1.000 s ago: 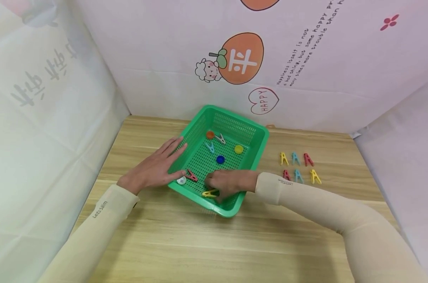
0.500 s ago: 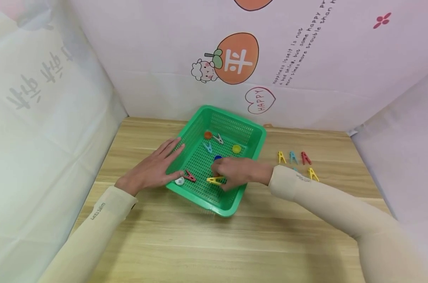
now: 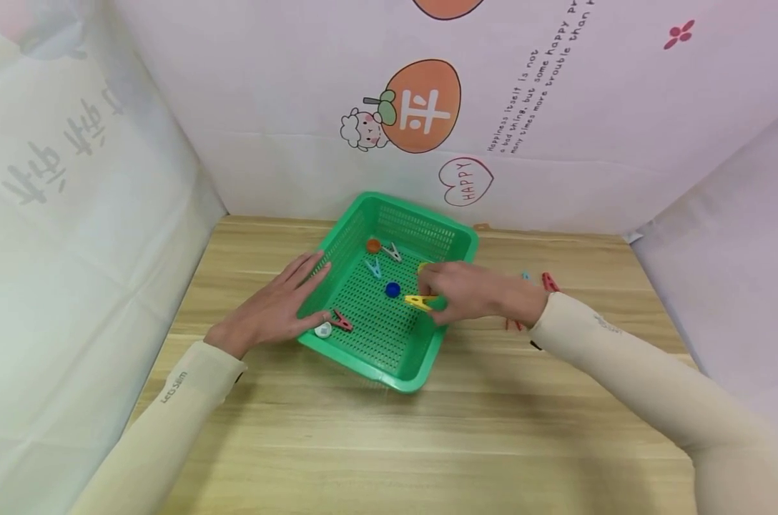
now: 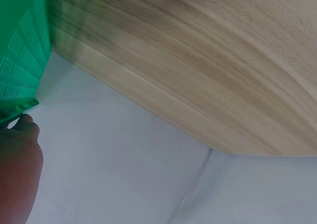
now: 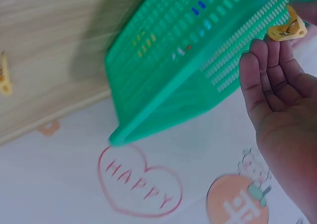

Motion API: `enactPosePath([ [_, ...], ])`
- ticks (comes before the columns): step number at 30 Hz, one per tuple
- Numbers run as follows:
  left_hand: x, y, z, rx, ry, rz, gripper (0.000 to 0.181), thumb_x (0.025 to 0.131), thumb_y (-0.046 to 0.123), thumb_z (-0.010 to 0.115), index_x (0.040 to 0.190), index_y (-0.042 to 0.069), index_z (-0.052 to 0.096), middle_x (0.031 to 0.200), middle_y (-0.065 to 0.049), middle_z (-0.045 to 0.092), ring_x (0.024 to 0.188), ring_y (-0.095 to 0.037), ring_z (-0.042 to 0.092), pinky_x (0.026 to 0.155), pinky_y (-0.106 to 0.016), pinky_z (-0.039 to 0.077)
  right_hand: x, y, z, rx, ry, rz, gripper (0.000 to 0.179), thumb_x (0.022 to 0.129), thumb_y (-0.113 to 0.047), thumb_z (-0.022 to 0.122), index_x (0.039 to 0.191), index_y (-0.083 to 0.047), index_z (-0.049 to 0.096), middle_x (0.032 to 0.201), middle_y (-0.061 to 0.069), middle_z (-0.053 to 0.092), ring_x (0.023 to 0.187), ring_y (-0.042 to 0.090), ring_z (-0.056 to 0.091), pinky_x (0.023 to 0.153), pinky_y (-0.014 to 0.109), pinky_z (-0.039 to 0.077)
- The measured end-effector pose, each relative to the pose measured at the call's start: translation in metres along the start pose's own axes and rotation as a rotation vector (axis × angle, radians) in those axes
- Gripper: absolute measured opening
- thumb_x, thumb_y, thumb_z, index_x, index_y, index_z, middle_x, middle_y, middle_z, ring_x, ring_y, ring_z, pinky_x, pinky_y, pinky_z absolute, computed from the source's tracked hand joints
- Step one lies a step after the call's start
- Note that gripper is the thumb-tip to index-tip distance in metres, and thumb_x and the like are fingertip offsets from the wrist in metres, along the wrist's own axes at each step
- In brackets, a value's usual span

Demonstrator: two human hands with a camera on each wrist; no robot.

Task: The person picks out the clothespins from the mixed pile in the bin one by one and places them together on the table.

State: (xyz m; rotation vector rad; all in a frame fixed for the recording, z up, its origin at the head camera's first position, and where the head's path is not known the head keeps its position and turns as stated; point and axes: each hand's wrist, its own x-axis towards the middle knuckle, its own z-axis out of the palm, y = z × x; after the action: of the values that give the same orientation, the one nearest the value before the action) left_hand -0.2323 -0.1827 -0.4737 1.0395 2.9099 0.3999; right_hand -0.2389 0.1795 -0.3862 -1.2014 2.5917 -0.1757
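A green basket (image 3: 363, 370) stands on the wooden table. My left hand (image 3: 273, 304) rests on its left rim, fingers straight and spread. My right hand (image 3: 463, 290) pinches a yellow clothespin (image 3: 417, 302) over the basket's right side; the right wrist view shows this clothespin (image 5: 288, 30) between thumb and fingertips. Inside the basket lie a red clothespin (image 3: 343, 320), a light blue clothespin (image 3: 373, 269) and a grey clothespin (image 3: 393, 252). An orange cap (image 3: 372, 245), a dark blue cap (image 3: 392, 290) and a white cap (image 3: 323, 330) lie there too. My right hand partly hides a yellow cap (image 3: 422, 267).
On the table right of the basket are a red clothespin (image 3: 549, 282) and a blue clothespin (image 3: 525, 276), with others hidden behind my right arm. A printed cloth wall (image 3: 286, 172) rises at the table's back edge, and plain cloth walls stand at both sides.
My right hand has lifted the yellow clothespin from the basket's front corner and moved it back and right, toward the right rim. The left hand stays on the left rim.
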Motion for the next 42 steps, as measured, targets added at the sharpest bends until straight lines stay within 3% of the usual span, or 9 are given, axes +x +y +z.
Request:
enactPosePath([
  [11, 0.001, 0.001, 0.002, -0.005, -0.004, 0.005, 0.087, 0.098, 0.065, 0.044, 0.162, 0.019, 0.008, 0.170, -0.004, -0.003, 0.155, -0.031, 0.001, 0.121, -0.053, 0.022, -0.052, 0.026, -0.006, 0.019, 0.096, 0.121, 0.023, 0.083, -0.024, 0.075, 0.093, -0.010, 0.060, 0.088, 0.000, 0.055, 0.078, 0.013, 0.048, 0.069, 0.028, 0.044],
  [20, -0.001, 0.000, 0.003, 0.002, 0.006, -0.003, 0.087, 0.098, 0.065, 0.043, 0.162, 0.019, 0.009, 0.170, -0.003, -0.003, 0.156, -0.030, 0.001, 0.121, -0.052, 0.024, -0.089, 0.040, 0.000, 0.109, 0.121, 0.291, 0.023, 0.086, -0.020, 0.073, 0.102, -0.008, 0.062, 0.097, 0.002, 0.062, 0.066, 0.004, 0.062, 0.074, 0.032, 0.052],
  [23, -0.001, 0.002, 0.002, 0.005, 0.002, -0.007, 0.087, 0.098, 0.066, 0.043, 0.162, 0.019, 0.008, 0.170, -0.002, -0.004, 0.156, -0.030, 0.000, 0.121, -0.052, 0.023, -0.100, 0.043, 0.009, 0.099, 0.141, 0.346, 0.023, 0.085, -0.022, 0.074, 0.101, -0.009, 0.063, 0.095, 0.000, 0.061, 0.068, 0.006, 0.060, 0.070, 0.031, 0.051],
  [29, 0.001, 0.003, 0.001, -0.005, -0.006, -0.011, 0.087, 0.098, 0.064, 0.044, 0.162, 0.018, 0.008, 0.170, -0.003, -0.005, 0.155, -0.031, 0.000, 0.121, -0.053, 0.023, -0.123, 0.049, 0.034, 0.078, 0.196, 0.449, 0.031, 0.086, -0.034, 0.077, 0.098, -0.009, 0.065, 0.093, 0.003, 0.066, 0.086, 0.018, 0.063, 0.078, 0.039, 0.053],
  [36, 0.001, 0.002, 0.002, -0.006, 0.001, -0.001, 0.087, 0.098, 0.063, 0.045, 0.162, 0.018, 0.008, 0.170, -0.004, -0.004, 0.155, -0.031, 0.000, 0.122, -0.052, 0.021, -0.141, 0.056, 0.065, 0.176, 0.205, 0.529, 0.029, 0.085, -0.026, 0.075, 0.100, -0.003, 0.065, 0.089, 0.005, 0.064, 0.071, 0.012, 0.055, 0.062, 0.030, 0.050],
  [42, 0.000, 0.002, 0.002, -0.013, 0.001, -0.003, 0.087, 0.098, 0.064, 0.045, 0.162, 0.018, 0.008, 0.170, -0.003, -0.005, 0.156, -0.031, -0.001, 0.121, -0.053, 0.022, -0.150, 0.055, 0.091, 0.232, 0.233, 0.602, 0.028, 0.086, -0.024, 0.074, 0.101, -0.002, 0.064, 0.084, 0.003, 0.061, 0.068, 0.014, 0.051, 0.059, 0.030, 0.046],
])
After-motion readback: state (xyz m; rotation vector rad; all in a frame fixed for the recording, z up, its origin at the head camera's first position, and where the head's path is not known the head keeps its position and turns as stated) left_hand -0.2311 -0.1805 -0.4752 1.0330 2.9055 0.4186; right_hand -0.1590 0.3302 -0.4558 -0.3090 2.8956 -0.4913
